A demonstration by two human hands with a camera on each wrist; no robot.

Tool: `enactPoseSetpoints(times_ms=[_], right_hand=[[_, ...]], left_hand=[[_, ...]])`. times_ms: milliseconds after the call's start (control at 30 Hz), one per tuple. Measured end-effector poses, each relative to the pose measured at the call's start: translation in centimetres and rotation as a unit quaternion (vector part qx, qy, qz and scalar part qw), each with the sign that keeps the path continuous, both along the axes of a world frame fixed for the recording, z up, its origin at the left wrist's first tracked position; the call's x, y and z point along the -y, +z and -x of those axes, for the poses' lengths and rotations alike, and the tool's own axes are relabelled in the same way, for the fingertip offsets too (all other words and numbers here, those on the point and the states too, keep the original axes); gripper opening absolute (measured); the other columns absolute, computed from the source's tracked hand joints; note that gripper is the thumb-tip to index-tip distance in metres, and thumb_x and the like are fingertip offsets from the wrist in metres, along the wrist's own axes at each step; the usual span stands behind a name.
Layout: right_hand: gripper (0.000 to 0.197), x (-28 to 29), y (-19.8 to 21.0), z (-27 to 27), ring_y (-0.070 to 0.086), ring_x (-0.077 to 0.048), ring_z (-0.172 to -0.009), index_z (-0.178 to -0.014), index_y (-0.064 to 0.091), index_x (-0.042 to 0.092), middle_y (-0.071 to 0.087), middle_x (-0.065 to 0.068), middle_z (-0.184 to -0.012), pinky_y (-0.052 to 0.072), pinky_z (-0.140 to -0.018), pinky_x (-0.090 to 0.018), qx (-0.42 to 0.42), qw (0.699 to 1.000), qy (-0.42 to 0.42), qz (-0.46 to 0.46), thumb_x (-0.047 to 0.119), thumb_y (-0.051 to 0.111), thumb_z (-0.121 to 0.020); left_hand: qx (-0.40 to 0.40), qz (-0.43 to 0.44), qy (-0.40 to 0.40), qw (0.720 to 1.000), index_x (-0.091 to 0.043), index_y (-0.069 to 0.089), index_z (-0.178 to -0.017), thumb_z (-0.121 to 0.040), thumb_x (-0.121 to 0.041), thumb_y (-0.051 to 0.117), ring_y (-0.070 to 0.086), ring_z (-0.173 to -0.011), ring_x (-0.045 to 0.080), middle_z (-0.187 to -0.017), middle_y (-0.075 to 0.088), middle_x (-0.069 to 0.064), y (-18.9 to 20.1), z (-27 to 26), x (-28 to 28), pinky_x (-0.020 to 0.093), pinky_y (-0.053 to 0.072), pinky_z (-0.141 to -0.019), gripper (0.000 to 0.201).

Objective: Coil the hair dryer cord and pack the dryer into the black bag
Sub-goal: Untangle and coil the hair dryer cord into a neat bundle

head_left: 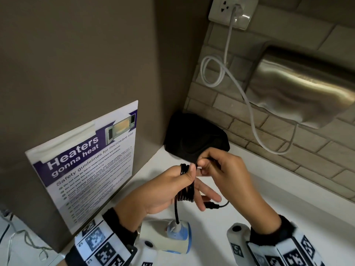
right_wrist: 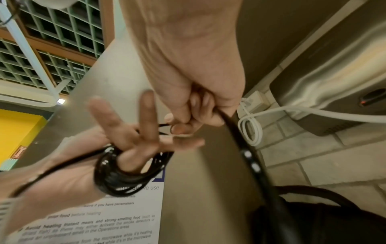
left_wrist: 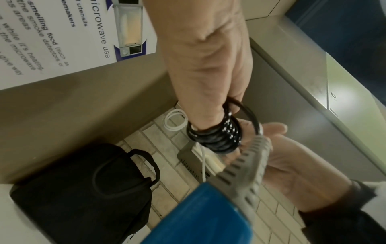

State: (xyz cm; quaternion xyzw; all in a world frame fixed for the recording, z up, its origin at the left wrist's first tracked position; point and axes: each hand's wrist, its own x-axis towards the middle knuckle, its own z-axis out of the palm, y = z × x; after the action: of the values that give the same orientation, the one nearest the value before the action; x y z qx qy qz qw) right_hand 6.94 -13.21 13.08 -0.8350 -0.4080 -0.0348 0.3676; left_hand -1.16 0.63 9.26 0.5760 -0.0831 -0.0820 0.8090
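Observation:
The black hair dryer cord is wound in several loops around my left hand, whose fingers are spread straight while the thumb lies over the coil. My right hand pinches the free length of cord just above the coil. The plug dangles below my left fingers. The blue and cream dryer lies on the white counter under my left wrist, with the cord rising from its handle. The black bag sits in the corner behind my hands, also in the left wrist view.
A steel hand dryer is mounted on the brick wall at the right. Its white cable loops down from a socket. A microwave safety poster hangs on the brown panel at the left. The white counter runs along the wall.

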Motion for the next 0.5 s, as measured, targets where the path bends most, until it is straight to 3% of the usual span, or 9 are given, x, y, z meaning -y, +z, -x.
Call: enactPoseSetpoints(times_ms=[67,133,200,300,367,433,500], right_hand=[[0.018,-0.5,-0.2,-0.4,0.062,0.000,-0.062,-0.075,0.065,0.015,0.064,0.002,-0.065,0.048,-0.055,-0.008,-0.060,0.998,0.007,-0.023,0.003,0.061,-0.088],[0.017,-0.6,-0.7,-0.8,0.061,-0.002,-0.061,-0.073,0.064,0.018,0.064,0.002,-0.064,0.046,-0.055,-0.010,-0.079,0.996,0.003,-0.035,0.009,0.063,-0.088],[0.018,-0.5,-1.4,-1.2,0.061,-0.005,-0.064,-0.072,0.064,0.023,0.065,0.003,-0.066,0.049,-0.061,-0.019,-0.092,0.995,0.005,-0.034,0.015,0.063,-0.089],[0.019,-0.6,-2.0,-1.1,0.059,-0.010,-0.065,-0.074,0.064,0.021,0.063,0.007,-0.066,0.047,-0.064,-0.026,-0.147,0.988,0.027,-0.049,0.025,0.059,-0.091],[0.023,-0.6,-2.1,-0.8,0.054,-0.011,-0.062,-0.076,0.062,0.018,0.059,0.012,-0.062,0.045,-0.060,-0.023,-0.188,0.979,0.043,-0.066,0.035,0.053,-0.090],[0.023,-0.5,-1.9,-0.7,0.050,-0.006,-0.056,-0.078,0.060,0.018,0.055,0.016,-0.057,0.040,-0.056,-0.017,-0.225,0.969,0.058,-0.077,0.035,0.050,-0.090],[0.022,-0.3,-1.8,-0.9,0.049,-0.005,-0.054,-0.081,0.061,0.016,0.057,0.015,-0.060,0.039,-0.056,-0.020,-0.243,0.965,0.057,-0.073,0.030,0.050,-0.094]], left_hand=[[-0.007,-0.009,-0.007,1.000,-0.005,0.056,-0.115,-0.093,-0.041,0.030,0.060,-0.054,0.013,-0.079,0.074,0.007,0.1,0.2,0.0,0.028,0.055,-0.079,0.050],[-0.013,-0.008,-0.014,1.000,-0.003,0.058,-0.111,-0.092,-0.041,0.033,0.056,-0.050,0.012,-0.068,0.071,0.004,0.1,0.3,-0.1,0.040,0.055,-0.086,0.049],[-0.019,0.012,-0.018,1.000,-0.001,0.060,-0.105,-0.094,-0.038,0.034,0.054,-0.046,0.011,-0.061,0.065,0.003,0.0,0.2,-0.1,0.050,0.051,-0.092,0.047],[-0.038,0.084,0.004,0.996,-0.007,0.068,-0.088,-0.090,-0.038,0.042,0.041,-0.048,0.016,-0.050,0.055,0.002,0.0,0.1,0.1,0.036,0.056,-0.077,0.040],[-0.045,0.107,0.030,0.993,-0.011,0.070,-0.079,-0.088,-0.036,0.047,0.036,-0.042,0.011,-0.045,0.051,0.000,0.1,0.0,0.5,0.030,0.056,-0.072,0.036],[-0.054,0.112,0.060,0.990,-0.012,0.068,-0.072,-0.086,-0.034,0.050,0.035,-0.035,0.007,-0.043,0.048,-0.001,0.1,0.0,0.7,0.028,0.055,-0.068,0.032],[-0.065,0.115,0.087,0.987,-0.012,0.065,-0.070,-0.086,-0.032,0.052,0.032,-0.032,0.005,-0.040,0.044,-0.003,0.0,0.0,0.5,0.025,0.055,-0.064,0.028]])
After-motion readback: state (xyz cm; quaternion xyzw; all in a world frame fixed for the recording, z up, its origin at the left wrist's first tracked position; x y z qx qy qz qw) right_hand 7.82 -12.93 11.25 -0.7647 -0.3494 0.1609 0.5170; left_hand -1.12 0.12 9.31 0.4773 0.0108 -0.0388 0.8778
